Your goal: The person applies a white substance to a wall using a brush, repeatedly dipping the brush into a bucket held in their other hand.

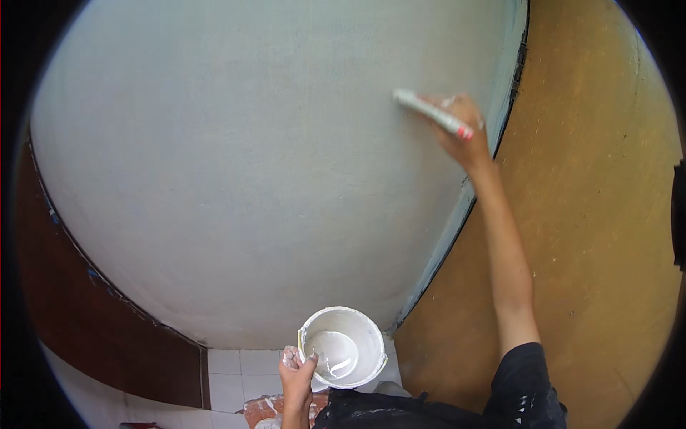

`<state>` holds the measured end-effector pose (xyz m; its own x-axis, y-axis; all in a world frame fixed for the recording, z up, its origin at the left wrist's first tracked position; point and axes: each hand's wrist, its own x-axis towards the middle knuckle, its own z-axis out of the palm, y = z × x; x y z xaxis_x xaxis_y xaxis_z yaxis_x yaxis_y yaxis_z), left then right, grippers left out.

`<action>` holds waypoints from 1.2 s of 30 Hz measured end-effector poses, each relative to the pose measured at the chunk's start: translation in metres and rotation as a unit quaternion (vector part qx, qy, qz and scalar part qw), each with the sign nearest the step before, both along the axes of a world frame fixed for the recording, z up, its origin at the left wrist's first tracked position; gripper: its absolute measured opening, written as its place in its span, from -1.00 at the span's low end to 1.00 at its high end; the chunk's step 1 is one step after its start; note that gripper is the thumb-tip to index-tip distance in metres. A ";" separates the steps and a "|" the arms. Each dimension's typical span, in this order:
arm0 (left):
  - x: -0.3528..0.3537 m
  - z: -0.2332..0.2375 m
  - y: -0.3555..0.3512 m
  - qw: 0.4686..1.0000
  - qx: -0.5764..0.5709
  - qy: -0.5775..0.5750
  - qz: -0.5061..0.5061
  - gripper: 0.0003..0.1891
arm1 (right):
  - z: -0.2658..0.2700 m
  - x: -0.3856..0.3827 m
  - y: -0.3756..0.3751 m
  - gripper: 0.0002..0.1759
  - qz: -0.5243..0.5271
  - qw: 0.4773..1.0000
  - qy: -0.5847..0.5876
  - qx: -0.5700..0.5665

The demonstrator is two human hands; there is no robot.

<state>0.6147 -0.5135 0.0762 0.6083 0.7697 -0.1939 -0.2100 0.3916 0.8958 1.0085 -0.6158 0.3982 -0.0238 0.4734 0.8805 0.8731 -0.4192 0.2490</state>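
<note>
My right hand (462, 121) is raised toward the upper right of the pale grey wall (264, 179). Its fingers are closed round a paintbrush (432, 113), a long white shape with a red end at the lower right, slightly blurred; its other end points up and left over the wall. Low in the view, my left hand (296, 375) grips the near left rim of a white bucket (368, 336). Some white paint (334, 355) lies in the bottom of the bucket. White smears mark the left fingers.
To the right, a brown wooden surface (572, 250) meets the wall along a dark edge. A dark brown panel (93, 307) borders the left. White floor tiles (225, 382) and a paint-smeared reddish-brown item (263, 409) show below.
</note>
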 end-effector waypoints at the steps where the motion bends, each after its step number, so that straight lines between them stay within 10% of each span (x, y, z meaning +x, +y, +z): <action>1: 0.001 0.000 0.000 1.000 0.002 -0.001 0.003 -0.78 | 0.018 0.002 0.003 -0.57 0.007 0.999 -0.030 0.018; 7: -0.006 -0.012 -0.001 1.000 0.003 -0.008 -0.003 -0.78 | -0.035 -0.011 0.006 -0.39 -0.136 0.987 -0.065 -0.051; 10: -0.004 -0.009 -0.002 1.000 -0.005 -0.005 -0.005 -0.79 | -0.145 -0.009 -0.006 -0.33 -0.024 0.996 -0.017 -0.083; 14: 0.001 -0.010 0.000 1.000 -0.005 -0.007 -0.007 -0.80 | -0.163 -0.008 -0.015 -0.33 0.072 0.986 0.075 -0.129; 16: 0.002 -0.012 0.003 1.000 -0.003 -0.004 -0.007 -0.80 | -0.109 0.006 -0.010 -0.40 -0.057 0.972 0.070 -0.216; 23: -0.003 -0.005 0.010 1.000 -0.003 0.008 -0.007 -0.79 | 0.018 0.001 0.009 -0.49 0.005 0.989 -0.140 0.052; 30: -0.004 -0.006 0.013 1.000 -0.001 0.008 -0.009 -0.76 | -0.234 -0.013 -0.018 -0.33 -0.034 0.991 0.059 -0.114; 36: -0.006 -0.013 0.018 1.000 0.008 0.013 -0.016 -0.71 | -0.215 0.023 -0.022 -0.42 0.010 0.977 0.129 -0.168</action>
<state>0.6090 -0.4955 0.0636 0.6272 0.7532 -0.1984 -0.1739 0.3836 0.9070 1.0312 -0.6380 0.1831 0.1662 0.7381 0.6539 0.9321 -0.3340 0.1402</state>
